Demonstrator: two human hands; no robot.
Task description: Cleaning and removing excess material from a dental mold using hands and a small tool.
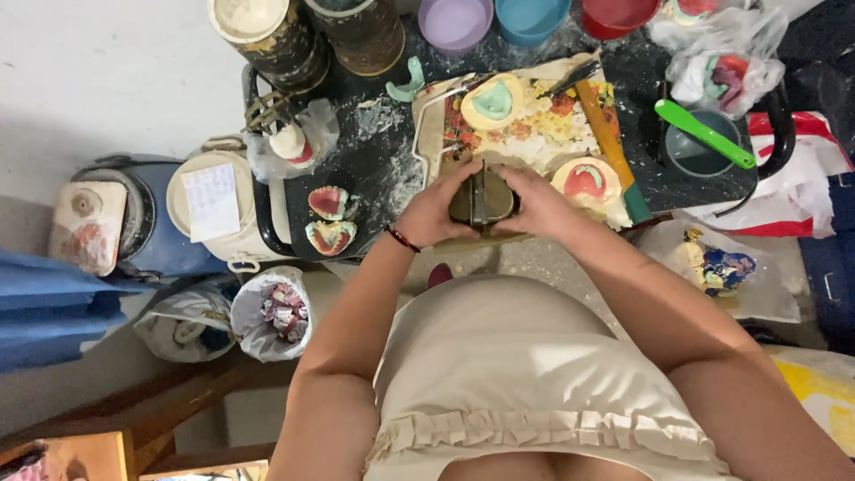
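— Dusty black worktop (374, 178), powdered white, is lying below you, and you are standing at its near edge. What am I holding?

— Your left hand (434, 212) and right hand (539, 203) are cupping a dull brass-coloured metal flask (481, 198) from both sides, fingers curled closed around it. It is sitting at the near edge of a flower-patterned board (525, 125).

— How is it likely handling?

— Judging by the metal, you are gripping something heavy and rigid, possibly slick with plaster dust. Its two side walls, where your palms are pressing now, look like the surest hold.

— What is lying around it?

— Pink-and-cream plaster denture casts (329, 223) are resting to your left, and a grey mixing bowl with a green spatula (704, 134) to your right.
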